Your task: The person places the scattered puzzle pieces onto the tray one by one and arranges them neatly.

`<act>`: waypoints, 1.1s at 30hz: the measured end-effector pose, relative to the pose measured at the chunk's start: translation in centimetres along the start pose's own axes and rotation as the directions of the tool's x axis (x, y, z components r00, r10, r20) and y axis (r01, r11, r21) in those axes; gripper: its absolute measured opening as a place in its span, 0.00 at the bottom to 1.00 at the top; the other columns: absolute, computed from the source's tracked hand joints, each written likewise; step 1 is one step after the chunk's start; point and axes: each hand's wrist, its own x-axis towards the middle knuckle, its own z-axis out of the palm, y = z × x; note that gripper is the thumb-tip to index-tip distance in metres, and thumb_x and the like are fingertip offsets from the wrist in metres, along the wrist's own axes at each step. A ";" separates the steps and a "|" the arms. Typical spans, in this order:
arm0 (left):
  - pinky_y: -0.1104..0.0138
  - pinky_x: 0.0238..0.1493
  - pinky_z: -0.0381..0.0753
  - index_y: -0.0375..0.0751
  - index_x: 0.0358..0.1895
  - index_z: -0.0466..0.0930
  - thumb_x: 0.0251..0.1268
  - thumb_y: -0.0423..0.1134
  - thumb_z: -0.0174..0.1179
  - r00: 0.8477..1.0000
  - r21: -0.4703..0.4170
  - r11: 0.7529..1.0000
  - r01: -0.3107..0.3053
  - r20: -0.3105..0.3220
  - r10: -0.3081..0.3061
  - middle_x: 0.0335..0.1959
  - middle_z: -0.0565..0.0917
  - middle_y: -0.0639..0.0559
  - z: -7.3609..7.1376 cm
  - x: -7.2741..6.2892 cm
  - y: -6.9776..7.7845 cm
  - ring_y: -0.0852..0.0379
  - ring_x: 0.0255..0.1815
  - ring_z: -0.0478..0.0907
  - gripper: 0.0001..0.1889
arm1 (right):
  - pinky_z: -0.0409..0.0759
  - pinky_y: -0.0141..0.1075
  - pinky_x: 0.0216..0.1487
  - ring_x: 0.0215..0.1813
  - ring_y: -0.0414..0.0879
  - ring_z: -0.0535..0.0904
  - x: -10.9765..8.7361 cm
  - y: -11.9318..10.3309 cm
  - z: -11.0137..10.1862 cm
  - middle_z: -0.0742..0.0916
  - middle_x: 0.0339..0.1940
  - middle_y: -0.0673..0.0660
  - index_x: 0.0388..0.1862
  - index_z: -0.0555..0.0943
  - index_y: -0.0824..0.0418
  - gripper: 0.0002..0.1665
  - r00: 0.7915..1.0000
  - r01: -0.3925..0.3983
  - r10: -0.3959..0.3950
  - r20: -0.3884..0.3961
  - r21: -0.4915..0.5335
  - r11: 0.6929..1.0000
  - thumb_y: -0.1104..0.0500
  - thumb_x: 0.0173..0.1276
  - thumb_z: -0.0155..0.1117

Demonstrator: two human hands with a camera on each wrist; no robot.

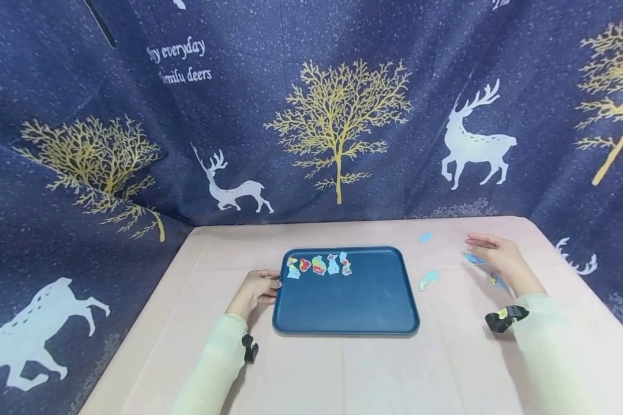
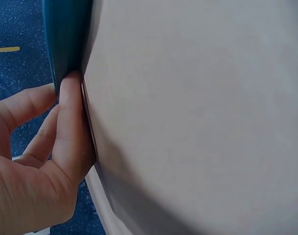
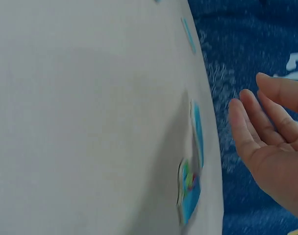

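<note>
My left hand [image 1: 256,287] holds the left rim of a dark blue rectangular tray [image 1: 353,311]; in the left wrist view, its fingers [image 2: 70,112] lie on both sides of the tray edge [image 2: 68,34]. Along the tray's far left part lies a row of several irregular colourful cutout pieces [image 1: 319,266]. My right hand [image 1: 503,259] hovers above the table at the right, with loosely bent fingers and nothing between them in the right wrist view. Below it are a blue piece [image 3: 198,129] and a multicoloured piece [image 3: 189,188], partly covered by the hand in the head view.
Between the tray and my right hand lie a pale blue curved piece [image 1: 428,279] and, farther back, a small blue piece [image 1: 425,237]. A pale pink cloth covers the table [image 1: 394,369]. Behind it hangs a navy curtain [image 1: 374,190] with deer and trees.
</note>
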 end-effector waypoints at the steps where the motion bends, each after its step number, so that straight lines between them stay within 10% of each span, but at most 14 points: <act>1: 0.67 0.27 0.86 0.34 0.57 0.78 0.57 0.25 0.60 1.000 0.000 1.000 0.000 -0.001 0.000 0.31 0.83 0.45 0.0 0.0 0.0 0.56 0.24 0.79 0.21 | 0.71 0.49 0.66 0.42 0.19 0.71 0.0 0.4 -0.2 0.81 0.50 0.37 0.72 0.62 0.66 0.37 1.000 0.001 -0.001 -0.009 0.002 1.000 0.49 0.72 0.58; 6: 0.67 0.27 0.86 0.33 0.57 0.77 0.57 0.25 0.60 1.000 0.001 1.000 -0.005 0.004 0.005 0.31 0.83 0.44 0.0 0.1 0.1 0.56 0.25 0.79 0.22 | 0.78 0.32 0.57 0.43 0.21 0.73 -0.1 1.9 -0.9 0.81 0.46 0.36 0.72 0.60 0.70 0.36 0.999 -0.025 0.026 -0.027 0.043 0.999 0.56 0.72 0.58; 10: 0.67 0.27 0.86 0.34 0.57 0.78 0.58 0.25 0.60 1.000 0.005 1.000 -0.001 0.001 0.001 0.31 0.83 0.44 -0.1 0.2 0.1 0.56 0.24 0.79 0.21 | 0.67 0.50 0.68 0.40 0.18 0.70 -0.1 2.4 -1.1 0.81 0.44 0.33 0.72 0.58 0.72 0.38 0.997 -0.072 0.072 0.004 0.064 0.995 0.57 0.70 0.59; 18: 0.66 0.27 0.86 0.34 0.57 0.78 0.58 0.25 0.60 1.000 0.003 1.000 0.002 -0.008 -0.002 0.31 0.83 0.44 0.0 0.2 -0.1 0.56 0.24 0.79 0.21 | 0.73 0.38 0.64 0.47 0.22 0.71 -0.2 2.9 -1.3 0.77 0.41 0.25 0.74 0.53 0.72 0.42 0.990 -0.095 0.086 0.107 0.082 0.992 0.62 0.66 0.61; 24: 0.66 0.27 0.86 0.33 0.57 0.78 0.58 0.24 0.60 1.000 -0.003 1.000 -0.001 -0.002 0.001 0.30 0.83 0.44 0.0 0.2 -0.1 0.56 0.24 0.79 0.21 | 0.59 0.57 0.71 0.55 0.34 0.71 -0.2 2.7 -1.3 0.78 0.46 0.27 0.75 0.54 0.67 0.47 0.984 -0.132 0.125 0.129 0.045 0.990 0.57 0.63 0.65; 33: 0.66 0.26 0.86 0.32 0.57 0.77 0.57 0.23 0.59 1.000 -0.012 1.000 -0.008 0.005 0.008 0.28 0.82 0.46 0.0 -0.2 0.1 0.57 0.22 0.78 0.21 | 0.58 0.61 0.69 0.71 0.68 0.55 0.0 2.9 -1.0 0.71 0.69 0.62 0.74 0.56 0.69 0.46 0.986 -0.137 0.139 0.093 -0.022 0.990 0.57 0.62 0.65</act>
